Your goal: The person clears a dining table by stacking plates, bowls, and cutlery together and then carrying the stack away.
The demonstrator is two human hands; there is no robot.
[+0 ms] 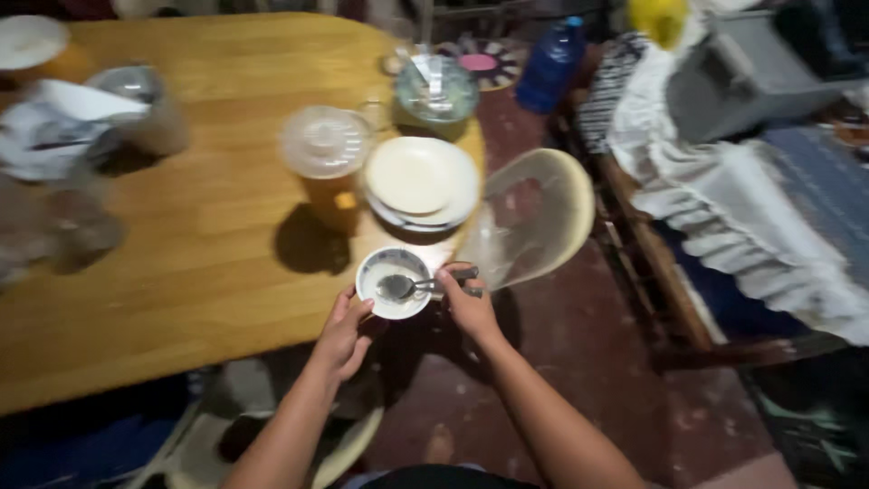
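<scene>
— The left hand [347,328] is cupped round the near-left rim of a small white bowl [393,282], fingers closed on it. The right hand [466,303] is closed on the handles of metal cutlery; a spoon [396,287] lies with its head inside the bowl, and a second handle seems to run alongside it.

— Where does the bowl stand?

— At the near right edge of the wooden table [199,254], partly overhanging it, just near of a stack of white plates [422,184]. A lidded plastic pitcher [326,163] of amber drink stands to the left of the plates, and a round mesh food cover [534,217] tilts off the table's right edge, just beside the right hand.

— Which step is this, would you say?

— I judge it to be the handling of the bowl and spoon together: one hand steadies, the other works the spoon. Whether the bowl is being lifted or only held, I cannot tell. Any next move calls for a firm left grip, since the bowl sits at the very edge, and for keeping the right elbow off the food cover.

— What can't you make out?

— Whether the bowl holds anything; its inside is dim and the spoon covers it. The things at the far left of the table are blurred, a crumpled white bag [54,127] among them. A covered glass bowl [437,89] beyond the plates and a blue bottle [550,65] on the floor are soft too. The person's body is cut off at the bottom edge.
</scene>
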